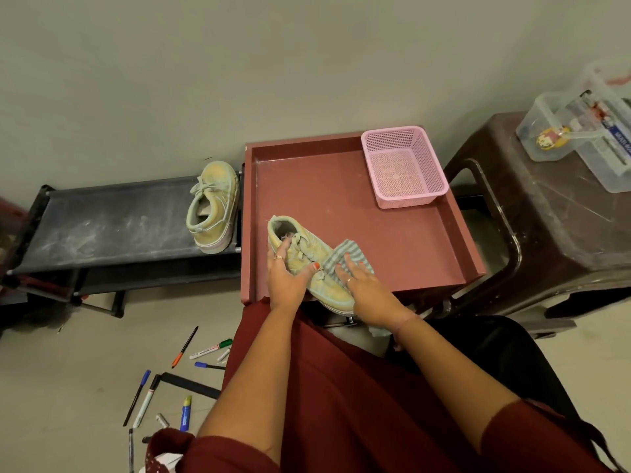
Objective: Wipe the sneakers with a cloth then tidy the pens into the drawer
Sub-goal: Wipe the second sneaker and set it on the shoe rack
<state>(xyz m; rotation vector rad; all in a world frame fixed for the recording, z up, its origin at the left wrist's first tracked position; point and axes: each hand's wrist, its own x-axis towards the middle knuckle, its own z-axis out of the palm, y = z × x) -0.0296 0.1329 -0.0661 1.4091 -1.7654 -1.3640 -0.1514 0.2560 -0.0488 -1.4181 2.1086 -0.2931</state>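
A pale green and yellow sneaker lies in the open maroon drawer near its front left corner. My left hand grips its laced top. My right hand presses a grey striped cloth against the sneaker's toe side. The second sneaker stands on the dark low rack to the left. Several pens and markers lie scattered on the floor at the lower left.
A pink mesh basket sits in the drawer's far right corner. To the right, a brown plastic stool carries clear plastic boxes. A wall runs behind everything. My maroon clothing covers the lower middle.
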